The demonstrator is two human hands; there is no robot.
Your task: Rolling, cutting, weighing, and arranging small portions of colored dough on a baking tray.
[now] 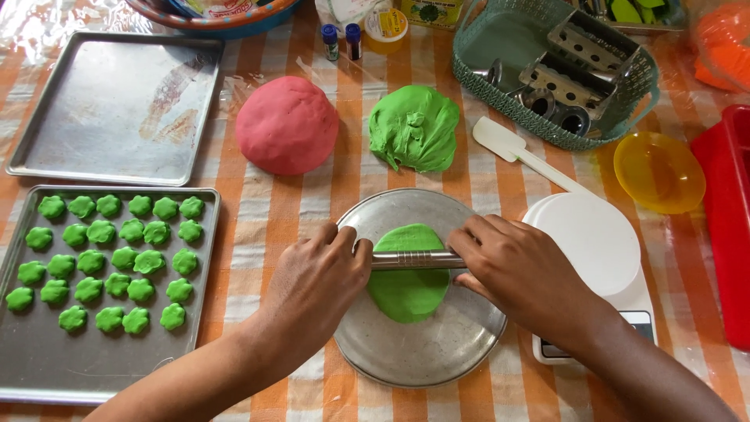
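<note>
A: Rolling pin [414, 259], slim and metal, lying crosswise over a flat green dough disc [408, 273] on a round steel plate [437, 352], near the middle of the table.

B: And the table [266, 211] itself?

A: Covered in an orange-and-white checked cloth under clear plastic. No walls or floor in view, only the tabletop.

B: Hands?

A: Left hand [316, 285] at 9 o'clock from the disc, fingers curled over the pin's left end, grasping it. Right hand [519, 273] at 3 o'clock, fingers wrapped over the right end, likewise grasping. Pin spanning the gap between them, pressed against the upper half of the dough.

B: Around the plate?

A: At 12 o'clock, a loose green dough lump [414, 129]; at 11 o'clock, a smooth red dough ball [287, 125]. At 9 o'clock, a baking tray [94, 367] filled with rows of small green flower-shaped pieces [109, 262]. Above that, at 10 o'clock, an empty tray [117, 101] with smears. At 3 o'clock, just beside the right hand, a white kitchen scale [594, 242]. At 1 o'clock, a white spatula [516, 152] and a teal woven basket [547, 70] holding metal cutters. At 2 o'clock, a yellow bowl [658, 170], with a red container [730, 227] at the right edge. Two small dark-capped bottles [342, 41] at 12 o'clock, far back.
</note>
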